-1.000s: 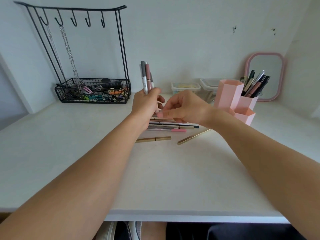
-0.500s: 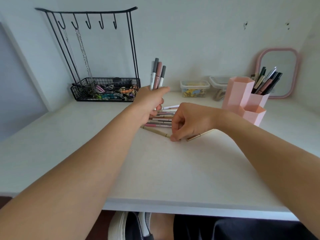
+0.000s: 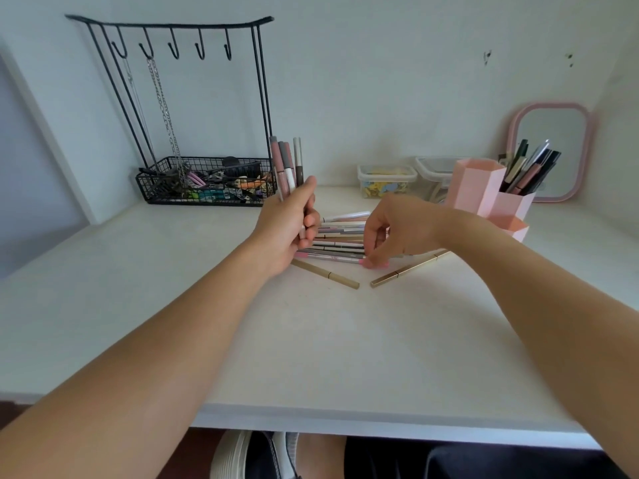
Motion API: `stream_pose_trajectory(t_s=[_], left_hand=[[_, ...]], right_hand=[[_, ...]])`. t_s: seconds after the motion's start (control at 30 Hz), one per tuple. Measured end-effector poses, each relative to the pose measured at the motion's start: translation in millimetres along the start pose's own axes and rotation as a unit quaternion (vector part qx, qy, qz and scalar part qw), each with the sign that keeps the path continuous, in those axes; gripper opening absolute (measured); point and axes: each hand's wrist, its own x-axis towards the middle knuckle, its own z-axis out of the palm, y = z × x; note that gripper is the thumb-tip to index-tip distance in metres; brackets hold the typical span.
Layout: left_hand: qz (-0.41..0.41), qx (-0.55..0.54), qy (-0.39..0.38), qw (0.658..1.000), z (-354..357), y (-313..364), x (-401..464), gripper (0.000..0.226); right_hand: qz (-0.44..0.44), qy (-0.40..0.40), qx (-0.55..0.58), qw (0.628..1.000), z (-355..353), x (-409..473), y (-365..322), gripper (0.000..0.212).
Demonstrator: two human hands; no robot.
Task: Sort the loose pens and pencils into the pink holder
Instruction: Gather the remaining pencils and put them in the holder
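White surface against a plain white wall, pretty ordinary desk corner. What's changed in the last half second: the right hand has let go of the gold pen it was poking at and hopped back to the pile, and its fingers are now curled down and pinching the pink tip of the nearest pen in the pile, a pink-ended pen lying flat, not lifted yet. So my guess is it's about to pick that one up and hand it over, same routine as before. The left hand is still clamped around a bundle of upright pens, four as far as I can count, held just left of the pile. The loose pens lie stacked side by side right between the two hands, and two gold ones sit apart in front, the second gold pen poking out from under the right wrist. The pink holder stands off to the right, behind the right forearm, already with a bunch of pens in its rear cup. Further out there's a black wire rack, two small clear boxes and a pink mirror. Plenty left to sort.
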Motion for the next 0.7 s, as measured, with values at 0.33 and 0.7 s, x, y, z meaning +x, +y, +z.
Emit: stream_pose_trajectory(t_s=[0.33,0.7], left_hand=[[0.06,0.045,0.046,0.996,8,-9,9,0.042],[0.066,-0.072,0.095,0.991,5,-3,12,0.039]], right_hand=[[0.004,0.0,-0.053,0.999,-3,-1,1,0.017],[0.038,0.068,0.226,0.971,-26,-10,20,0.013]])
